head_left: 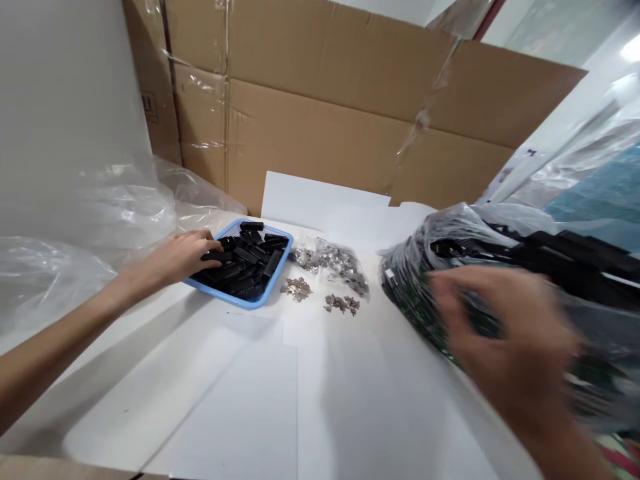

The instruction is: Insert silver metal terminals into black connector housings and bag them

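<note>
My left hand (193,255) reaches over the left rim of a blue plastic basket (265,300) full of black rectangular plastic pieces. Its fingers are closed on one black plastic piece (216,257) at the basket's edge. On the right, my right hand (505,333) is smeared by motion, its thumb and fingers curved; whether anything is in it does not show. Behind that hand stands a clear plastic bag (410,250) with many green circuit boards (417,310) in it. Long black parts (575,257) lie across the bag's top.
Two small heaps of metal parts, a left heap (297,289) and a right heap (342,304), lie mid-table before clear bags of metal parts (343,263). White sheets (240,400) cover the table. A cardboard wall (320,127) stands behind; clear plastic sheeting (100,220) bunches at left.
</note>
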A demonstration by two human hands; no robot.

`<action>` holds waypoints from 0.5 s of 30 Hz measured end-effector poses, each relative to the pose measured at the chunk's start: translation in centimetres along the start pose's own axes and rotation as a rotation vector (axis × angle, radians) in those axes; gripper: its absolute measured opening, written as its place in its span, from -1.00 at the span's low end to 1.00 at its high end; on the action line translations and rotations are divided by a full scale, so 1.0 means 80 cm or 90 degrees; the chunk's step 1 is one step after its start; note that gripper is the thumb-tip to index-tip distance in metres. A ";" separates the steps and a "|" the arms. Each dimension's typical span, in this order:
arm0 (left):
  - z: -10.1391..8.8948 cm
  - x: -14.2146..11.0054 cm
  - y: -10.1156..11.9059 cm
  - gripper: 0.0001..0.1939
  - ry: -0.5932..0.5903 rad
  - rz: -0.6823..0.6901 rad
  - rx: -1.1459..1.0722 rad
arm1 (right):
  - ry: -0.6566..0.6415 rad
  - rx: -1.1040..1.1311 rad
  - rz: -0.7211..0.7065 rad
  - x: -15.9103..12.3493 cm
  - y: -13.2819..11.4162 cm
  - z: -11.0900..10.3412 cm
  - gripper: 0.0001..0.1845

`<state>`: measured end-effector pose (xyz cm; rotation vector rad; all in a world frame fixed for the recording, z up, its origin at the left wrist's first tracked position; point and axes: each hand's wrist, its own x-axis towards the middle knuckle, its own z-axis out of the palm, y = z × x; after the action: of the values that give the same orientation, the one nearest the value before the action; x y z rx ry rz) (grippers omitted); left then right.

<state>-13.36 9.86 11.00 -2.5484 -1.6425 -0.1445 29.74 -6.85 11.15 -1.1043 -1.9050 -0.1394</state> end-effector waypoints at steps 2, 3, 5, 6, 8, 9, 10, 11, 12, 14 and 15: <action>0.003 -0.002 0.004 -0.67 0.019 0.016 -0.007 | -0.023 -0.046 -0.029 -0.010 -0.030 0.059 -0.84; 0.006 -0.003 0.006 -0.68 0.023 0.027 -0.015 | -0.106 -0.003 -0.025 -0.016 -0.041 0.086 -0.87; 0.011 -0.005 0.008 -0.69 0.019 0.042 -0.032 | -0.268 0.035 0.059 -0.026 -0.053 0.130 -0.92; 0.014 -0.005 0.008 -0.67 0.017 0.045 -0.038 | -0.339 0.045 0.104 -0.030 -0.056 0.146 -0.91; 0.020 -0.004 0.005 -0.62 0.014 0.046 -0.045 | -0.445 0.080 0.186 -0.033 -0.056 0.164 -0.87; 0.022 -0.002 0.003 -0.60 0.009 0.042 -0.050 | -0.477 0.106 0.217 -0.033 -0.055 0.168 -0.86; 0.023 0.000 0.002 -0.59 0.001 0.038 -0.057 | -0.501 0.137 0.242 -0.030 -0.054 0.170 -0.85; 0.024 0.003 0.000 -0.59 -0.011 0.032 -0.062 | -0.516 0.164 0.262 -0.027 -0.053 0.170 -0.84; 0.023 0.005 -0.001 -0.60 -0.022 0.025 -0.067 | -0.526 0.184 0.277 -0.023 -0.052 0.169 -0.82; 0.020 0.008 0.000 -0.62 -0.035 0.015 -0.069 | -0.537 0.203 0.296 -0.015 -0.051 0.167 -0.78; 0.018 0.008 0.002 -0.61 -0.035 0.012 -0.068 | -0.542 0.206 0.304 -0.012 -0.052 0.166 -0.77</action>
<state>-12.94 10.56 9.68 -2.6684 -1.6726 -0.1662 18.28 -3.39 3.92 -1.4799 -2.1745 1.0141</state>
